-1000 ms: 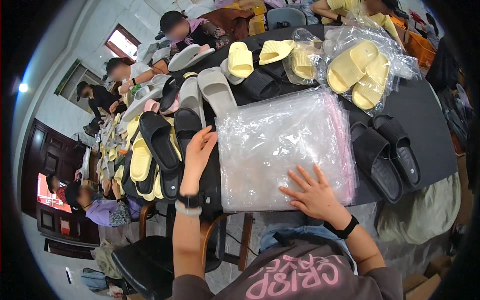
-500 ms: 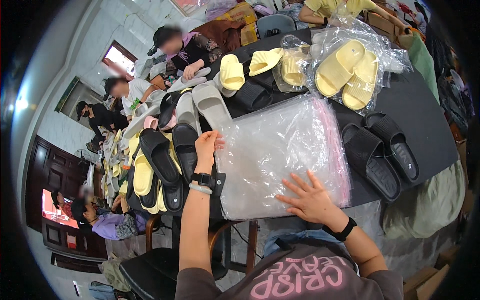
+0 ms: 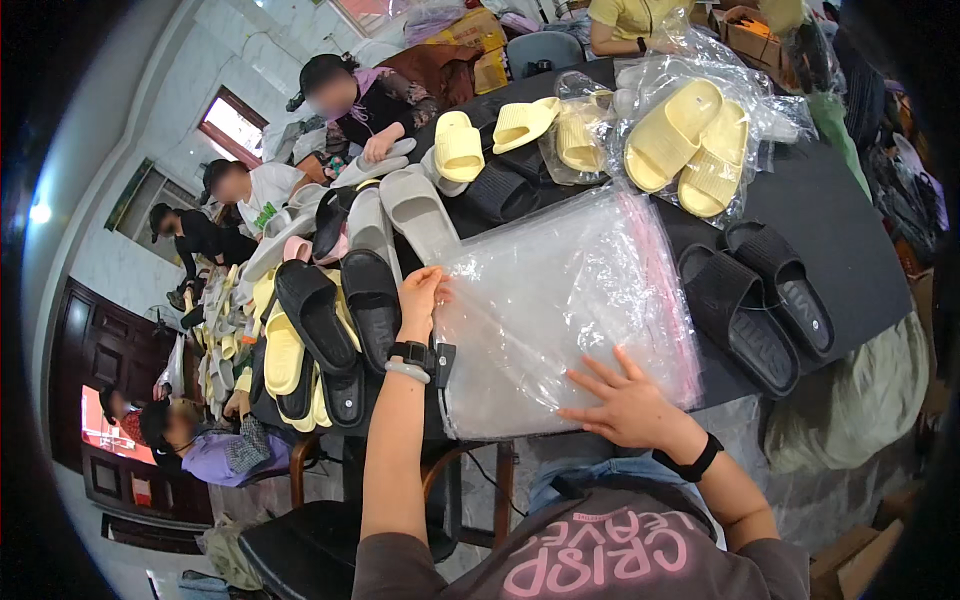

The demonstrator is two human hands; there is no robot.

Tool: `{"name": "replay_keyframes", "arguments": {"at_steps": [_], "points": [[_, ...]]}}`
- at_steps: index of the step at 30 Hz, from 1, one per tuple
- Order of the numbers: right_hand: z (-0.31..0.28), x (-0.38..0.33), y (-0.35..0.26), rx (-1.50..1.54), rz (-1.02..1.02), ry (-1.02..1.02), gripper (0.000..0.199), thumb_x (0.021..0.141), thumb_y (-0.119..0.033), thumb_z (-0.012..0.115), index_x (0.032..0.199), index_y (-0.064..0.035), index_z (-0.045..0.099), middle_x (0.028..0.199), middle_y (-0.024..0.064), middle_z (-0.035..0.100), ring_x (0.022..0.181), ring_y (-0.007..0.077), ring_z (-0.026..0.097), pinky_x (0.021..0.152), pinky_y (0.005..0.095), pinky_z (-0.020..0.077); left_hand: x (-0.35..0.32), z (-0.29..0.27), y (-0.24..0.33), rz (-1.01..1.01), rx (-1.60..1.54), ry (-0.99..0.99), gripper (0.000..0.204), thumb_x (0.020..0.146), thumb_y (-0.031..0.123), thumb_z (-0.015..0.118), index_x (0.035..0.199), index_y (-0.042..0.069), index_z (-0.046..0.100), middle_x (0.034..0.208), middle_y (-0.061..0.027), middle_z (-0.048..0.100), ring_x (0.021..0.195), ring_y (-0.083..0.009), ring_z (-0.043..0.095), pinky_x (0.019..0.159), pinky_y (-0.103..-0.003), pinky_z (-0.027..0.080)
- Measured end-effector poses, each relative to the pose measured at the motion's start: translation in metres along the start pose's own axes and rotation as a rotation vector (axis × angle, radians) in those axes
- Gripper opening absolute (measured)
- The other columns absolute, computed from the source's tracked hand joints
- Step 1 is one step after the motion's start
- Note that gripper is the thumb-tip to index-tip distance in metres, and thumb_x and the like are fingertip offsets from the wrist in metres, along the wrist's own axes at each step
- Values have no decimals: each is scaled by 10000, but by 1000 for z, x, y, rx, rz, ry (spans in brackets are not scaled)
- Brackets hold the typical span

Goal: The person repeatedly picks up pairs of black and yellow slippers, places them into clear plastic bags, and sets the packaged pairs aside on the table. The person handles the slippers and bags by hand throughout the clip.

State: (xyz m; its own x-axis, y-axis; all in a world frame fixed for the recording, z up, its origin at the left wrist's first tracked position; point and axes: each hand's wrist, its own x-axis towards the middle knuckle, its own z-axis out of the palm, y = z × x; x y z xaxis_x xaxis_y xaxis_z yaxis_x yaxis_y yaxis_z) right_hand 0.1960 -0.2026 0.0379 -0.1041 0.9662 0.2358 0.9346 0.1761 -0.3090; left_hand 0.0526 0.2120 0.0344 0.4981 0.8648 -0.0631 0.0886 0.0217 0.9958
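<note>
A stack of clear plastic bags (image 3: 530, 300) with pink strips along its right side lies on the black table before me. At the upper left edge of the stack, my left hand (image 3: 420, 300) is closed, pinching the edge of a bag between thumb and fingers. My right hand (image 3: 632, 405) rests on the lower right of the stack, fingers spread flat and holding nothing. Beyond my left hand is a grey slipper (image 3: 418, 213), and beside it a black slipper (image 3: 370, 305). To the right of the bags lies a pair of black slippers (image 3: 740, 315).
Yellow slippers (image 3: 672, 140) lie on clear wrapping at the far side of the black table (image 3: 850, 250). A heap of black, grey and yellow slippers (image 3: 285, 350) covers the left. Several people sit along the left, and one in yellow (image 3: 618, 25) is at the back.
My left hand has shifted slightly to the right, and a diagonal crease now runs across the top bag from it. The right hand stays spread on the stack. The view has turned slightly.
</note>
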Motion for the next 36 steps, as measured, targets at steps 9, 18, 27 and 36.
{"name": "replay_keyframes", "arguments": {"at_steps": [9, 18, 27, 36], "points": [[1, -1, 2, 18, -13, -34, 433, 960, -421, 560, 1393, -422, 556, 1578, 50, 391, 1480, 277, 317, 1197, 601, 156, -15, -2, 14, 194, 258, 45, 355, 961, 49, 625, 1297, -27, 538, 1165, -152, 658, 952, -200, 666, 790, -285, 565], [-4, 0, 0, 23, -2, -38, 454, 951, -403, 587, 1403, -426, 547, 1542, 65, 434, 1466, 302, 342, 1178, 629, 175, -157, 11, 22, 563, 1062, -329, 581, 987, 223, 535, 1480, -44, 381, 1527, -273, 384, 1436, -411, 349, 1185, -495, 266], [-35, 16, -18, 111, 310, -24, 588, 920, -400, 629, 1446, -166, 508, 1530, 146, 419, 1389, 321, 410, 1138, 528, 294, -186, 28, -23, 610, 1281, -183, 779, 970, 472, 537, 1510, -49, 328, 1568, -305, 289, 1473, -432, 270, 1202, -520, 208], [-15, 11, 29, -212, 533, 134, 646, 923, -466, 592, 1481, -162, 473, 1570, 179, 363, 1479, 377, 275, 1178, 606, 171, -190, 28, -24, 579, 1268, -125, 831, 948, 523, 540, 1520, -37, 317, 1574, -293, 287, 1479, -424, 261, 1210, -513, 185]]}}
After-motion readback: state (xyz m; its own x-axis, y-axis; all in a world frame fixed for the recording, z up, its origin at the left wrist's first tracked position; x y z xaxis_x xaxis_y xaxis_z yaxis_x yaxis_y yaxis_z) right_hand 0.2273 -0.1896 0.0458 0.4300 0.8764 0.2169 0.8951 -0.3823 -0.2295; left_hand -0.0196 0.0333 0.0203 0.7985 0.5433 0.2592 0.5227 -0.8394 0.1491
